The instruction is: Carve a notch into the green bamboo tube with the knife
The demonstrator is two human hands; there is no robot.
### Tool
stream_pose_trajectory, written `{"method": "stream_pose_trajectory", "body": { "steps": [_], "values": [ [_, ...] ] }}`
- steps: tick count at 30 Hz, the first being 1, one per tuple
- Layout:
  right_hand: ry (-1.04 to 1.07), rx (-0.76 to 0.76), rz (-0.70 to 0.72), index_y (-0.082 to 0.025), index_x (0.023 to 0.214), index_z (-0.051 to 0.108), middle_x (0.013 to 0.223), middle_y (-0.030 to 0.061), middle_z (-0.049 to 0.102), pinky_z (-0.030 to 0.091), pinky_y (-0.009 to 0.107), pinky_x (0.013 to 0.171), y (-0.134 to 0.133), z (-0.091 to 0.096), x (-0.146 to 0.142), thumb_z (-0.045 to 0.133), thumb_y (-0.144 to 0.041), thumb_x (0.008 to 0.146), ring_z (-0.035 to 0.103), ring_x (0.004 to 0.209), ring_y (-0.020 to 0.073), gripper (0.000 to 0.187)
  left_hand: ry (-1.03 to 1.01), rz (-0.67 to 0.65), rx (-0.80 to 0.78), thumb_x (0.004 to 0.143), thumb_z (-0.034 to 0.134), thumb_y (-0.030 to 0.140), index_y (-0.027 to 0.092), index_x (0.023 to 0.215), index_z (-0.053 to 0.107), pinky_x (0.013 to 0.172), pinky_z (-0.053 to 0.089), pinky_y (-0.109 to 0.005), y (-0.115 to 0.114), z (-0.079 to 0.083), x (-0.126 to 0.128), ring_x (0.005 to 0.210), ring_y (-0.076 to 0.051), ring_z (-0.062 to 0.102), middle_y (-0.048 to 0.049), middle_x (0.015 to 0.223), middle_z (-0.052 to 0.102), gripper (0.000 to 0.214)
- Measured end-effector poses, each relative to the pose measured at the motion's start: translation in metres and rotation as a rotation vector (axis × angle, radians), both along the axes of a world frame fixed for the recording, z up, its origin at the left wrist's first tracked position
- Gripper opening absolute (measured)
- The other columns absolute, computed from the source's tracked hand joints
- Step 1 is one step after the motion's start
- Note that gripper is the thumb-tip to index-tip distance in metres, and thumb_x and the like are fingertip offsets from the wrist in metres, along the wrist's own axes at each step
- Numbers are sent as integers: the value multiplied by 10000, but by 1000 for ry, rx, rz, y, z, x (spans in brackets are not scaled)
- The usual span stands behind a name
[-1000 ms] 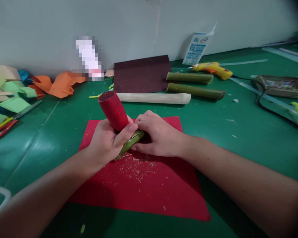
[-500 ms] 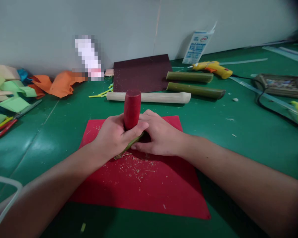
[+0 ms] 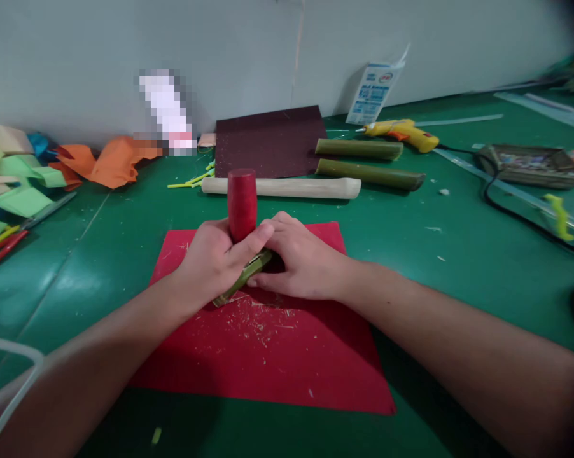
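Note:
My left hand (image 3: 210, 262) is wrapped round a red cylindrical handle (image 3: 242, 202) that stands nearly upright. Under it a short green bamboo piece (image 3: 242, 277) lies on a red mat (image 3: 268, 356), and the tool's lower end is hidden between my hands. My right hand (image 3: 300, 261) presses down on the bamboo piece's far end, fingers curled over it. Pale shavings are scattered on the mat just in front of both hands.
Behind the mat lie a pale wooden stick (image 3: 282, 187), two long green bamboo tubes (image 3: 368, 173), a dark sheet (image 3: 270, 141) and a yellow glue gun (image 3: 401, 132) with a black cord. Coloured paper scraps (image 3: 34, 172) and red-handled pliers (image 3: 3, 245) sit left.
The red handle has swung from leaning left to nearly upright. Both hands stay on the bamboo piece, and the view has shifted slightly.

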State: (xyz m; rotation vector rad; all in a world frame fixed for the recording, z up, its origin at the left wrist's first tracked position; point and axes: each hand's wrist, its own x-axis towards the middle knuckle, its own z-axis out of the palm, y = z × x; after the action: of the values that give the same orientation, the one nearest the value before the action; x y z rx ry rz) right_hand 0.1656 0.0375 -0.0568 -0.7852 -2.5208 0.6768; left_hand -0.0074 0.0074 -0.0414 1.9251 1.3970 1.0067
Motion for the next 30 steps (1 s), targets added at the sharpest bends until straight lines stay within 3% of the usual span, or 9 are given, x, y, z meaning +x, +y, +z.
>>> {"method": "stream_pose_trajectory", "body": {
  "steps": [3,8,15,18,22,25,27,30],
  "values": [
    [-3,-7,-9,-161,988,668,932,73,605,350,361,805,-1,1,-1,716,-389,788,471,894,228,307,0,-41,-48,913,536,514,170,716,645,470,422,-222,3,4,-2,517,-110,535,-7,616,622,410],
    [52,-73,-49,-151,977,661,968,77,611,387,368,806,-4,4,-6,765,-303,748,499,900,222,294,212,-119,-136,895,535,548,185,672,616,407,356,-230,10,15,-3,463,-117,516,10,544,580,434],
    [118,-187,-74,-178,948,653,975,57,644,438,394,829,-3,1,-10,785,-253,725,566,907,224,269,351,-219,-118,909,477,588,189,700,649,458,370,-251,17,24,-3,520,-145,565,-13,613,635,482],
    [155,-156,-88,-177,1087,614,1114,84,639,435,446,923,-3,-1,-10,809,-248,695,569,1041,269,443,444,-265,-78,916,458,581,195,731,651,497,382,-263,17,28,-2,568,-169,597,-31,674,677,470],
    [164,-139,-44,-189,1320,497,1168,93,637,412,461,991,-4,-3,-7,765,-285,739,527,1181,307,647,615,-277,45,903,435,624,203,705,601,464,319,-283,10,32,2,507,-185,556,-38,610,653,494],
    [125,-141,-57,-187,1483,323,1155,98,648,421,474,958,-4,-4,-3,675,-338,802,525,1148,313,781,829,-271,176,902,422,641,198,743,588,436,284,-295,1,30,6,458,-193,532,-37,576,631,499],
    [67,-150,-78,-140,1538,212,1085,103,660,431,481,925,-2,-5,-2,644,-354,797,525,1070,305,884,942,-278,330,882,503,602,188,761,592,438,299,-304,-6,27,7,456,-200,544,-39,569,622,441],
    [22,-135,-59,-109,1550,186,1033,94,644,428,460,937,2,-9,-3,569,-299,817,518,999,261,849,1005,-331,578,810,655,503,164,772,596,492,392,-319,-16,21,8,535,-224,601,-62,616,636,346]
  ]
}}
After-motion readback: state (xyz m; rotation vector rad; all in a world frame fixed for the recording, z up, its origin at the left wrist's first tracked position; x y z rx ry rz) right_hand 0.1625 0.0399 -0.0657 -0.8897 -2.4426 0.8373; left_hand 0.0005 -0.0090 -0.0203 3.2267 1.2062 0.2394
